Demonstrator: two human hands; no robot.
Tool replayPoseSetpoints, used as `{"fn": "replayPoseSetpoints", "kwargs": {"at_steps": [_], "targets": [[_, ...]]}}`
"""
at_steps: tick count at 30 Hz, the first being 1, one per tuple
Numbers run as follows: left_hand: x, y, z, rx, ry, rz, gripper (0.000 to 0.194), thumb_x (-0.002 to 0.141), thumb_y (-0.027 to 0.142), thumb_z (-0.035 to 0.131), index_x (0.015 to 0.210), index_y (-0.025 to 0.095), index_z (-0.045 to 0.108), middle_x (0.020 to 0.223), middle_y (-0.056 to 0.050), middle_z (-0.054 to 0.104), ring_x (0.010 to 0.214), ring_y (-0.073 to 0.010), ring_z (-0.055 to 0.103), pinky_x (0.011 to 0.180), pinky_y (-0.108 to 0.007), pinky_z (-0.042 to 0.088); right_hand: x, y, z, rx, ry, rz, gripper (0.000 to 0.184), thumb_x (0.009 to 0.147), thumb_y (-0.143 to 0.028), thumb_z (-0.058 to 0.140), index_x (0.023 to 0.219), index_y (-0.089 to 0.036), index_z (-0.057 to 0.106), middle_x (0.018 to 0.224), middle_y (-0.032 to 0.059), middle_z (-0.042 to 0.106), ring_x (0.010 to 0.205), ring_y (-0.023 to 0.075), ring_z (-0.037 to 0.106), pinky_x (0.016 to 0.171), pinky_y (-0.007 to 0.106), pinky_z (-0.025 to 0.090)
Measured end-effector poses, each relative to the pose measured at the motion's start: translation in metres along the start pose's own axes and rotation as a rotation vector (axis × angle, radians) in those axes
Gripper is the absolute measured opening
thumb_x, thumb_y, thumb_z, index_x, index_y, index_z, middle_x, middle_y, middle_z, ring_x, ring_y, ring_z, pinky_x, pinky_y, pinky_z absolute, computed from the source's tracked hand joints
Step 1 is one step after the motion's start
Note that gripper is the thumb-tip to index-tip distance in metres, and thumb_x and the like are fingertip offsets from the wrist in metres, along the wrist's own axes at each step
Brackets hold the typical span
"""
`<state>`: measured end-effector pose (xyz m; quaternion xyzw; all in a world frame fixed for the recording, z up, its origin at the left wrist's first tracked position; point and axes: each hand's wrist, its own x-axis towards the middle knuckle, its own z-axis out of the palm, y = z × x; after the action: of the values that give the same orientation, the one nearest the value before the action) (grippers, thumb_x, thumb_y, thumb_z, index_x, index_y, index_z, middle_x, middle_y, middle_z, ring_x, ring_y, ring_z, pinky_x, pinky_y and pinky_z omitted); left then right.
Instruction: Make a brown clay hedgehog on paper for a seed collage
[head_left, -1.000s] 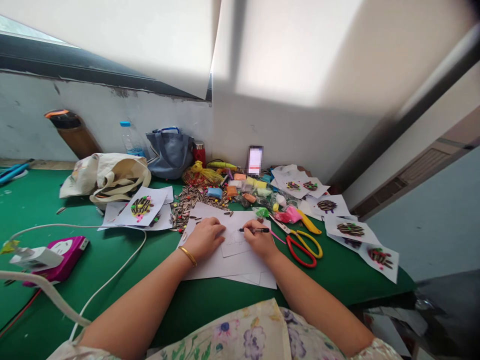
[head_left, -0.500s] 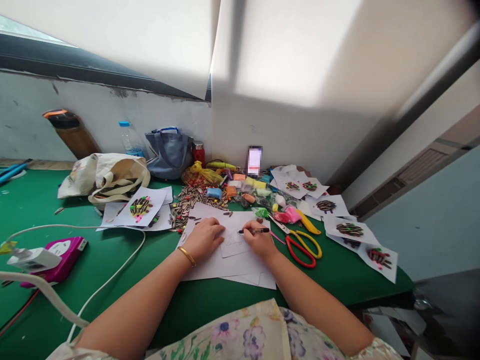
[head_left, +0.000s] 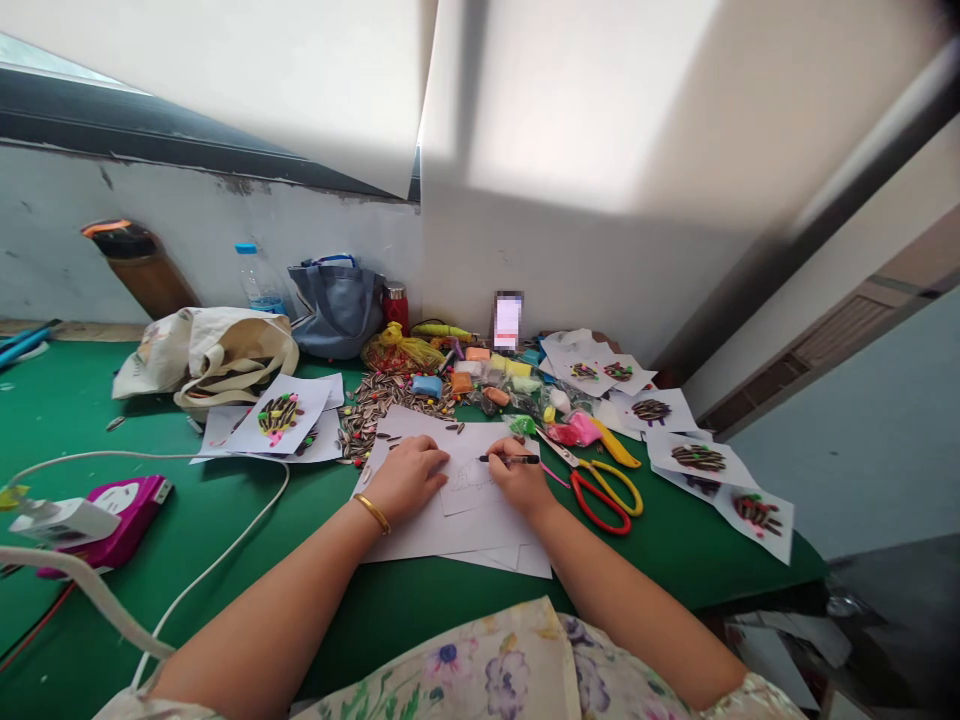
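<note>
A small sheet of paper (head_left: 465, 500) with a faint line drawing lies on larger white sheets (head_left: 420, 540). My left hand (head_left: 411, 478) rests flat on the sheets, its fingers stretched out to the small sheet's left edge. A black pen (head_left: 517, 459) is gripped in my right hand (head_left: 517, 480), its tip over the upper part of the drawing. Right of that hand lie scissors (head_left: 604, 500) with one red and one yellow handle. Sunflower seeds (head_left: 390, 400) are heaped beyond my left hand, with a few on the paper.
Packets of coloured clay (head_left: 517, 368) spread behind the papers, before a propped phone (head_left: 508, 320). Seed-covered pictures lie left (head_left: 281, 415) and right (head_left: 697, 458). A canvas bag (head_left: 210, 350), a blue bag (head_left: 337, 305) and a purple power strip (head_left: 112, 520) with cables occupy the left.
The pen tip has shifted slightly over the small sheet, and more line shows on the drawing. My left hand stays in place on the paper.
</note>
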<state>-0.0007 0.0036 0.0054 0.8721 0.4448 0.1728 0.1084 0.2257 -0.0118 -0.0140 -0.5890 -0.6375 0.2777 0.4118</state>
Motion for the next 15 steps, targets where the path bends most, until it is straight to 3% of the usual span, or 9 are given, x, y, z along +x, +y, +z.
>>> {"fn": "replayPoseSetpoints", "kwargs": {"at_steps": [15], "targets": [[0.0000, -0.0005, -0.0008, 0.004, -0.007, 0.002, 0.028, 0.085, 0.029, 0.062, 0.111, 0.023, 0.070, 0.110, -0.010, 0.062, 0.105, -0.0254, 0.056, 0.097, -0.038, 0.042, 0.0018, 0.0055, 0.0027, 0.001, 0.007, 0.009, 0.013, 0.077, -0.028, 0.050, 0.076, -0.023, 0.062, 0.069, -0.0008, 0.064, 0.067, 0.0178, 0.058, 0.061, 0.028, 0.043]]}}
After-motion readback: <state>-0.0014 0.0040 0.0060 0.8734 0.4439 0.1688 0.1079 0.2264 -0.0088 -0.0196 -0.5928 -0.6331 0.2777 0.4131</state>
